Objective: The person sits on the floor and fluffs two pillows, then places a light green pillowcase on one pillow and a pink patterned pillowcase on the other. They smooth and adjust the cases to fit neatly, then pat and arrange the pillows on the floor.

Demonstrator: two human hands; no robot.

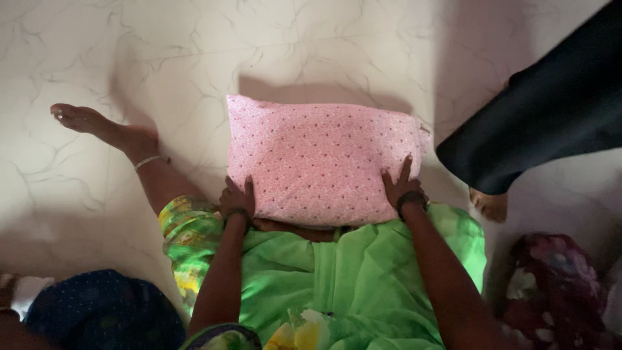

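Two hands are all we have on the pink dotted pillow (321, 159). Nearest, our green garment (337, 272) covers the lap. Our left hand (238, 201) presses the pillow's near left corner, fingers (248, 189) spread flat on the cloth; our right hand (402, 188) rests at the near right corner, fingers open, not clenched. The pillow lies on the pale marble floor (162, 52), its near edge against our lap. Since neither hand truly grips, we judge it could slide away on the smooth floor, toward the other person's dark garment (551, 110) beyond.
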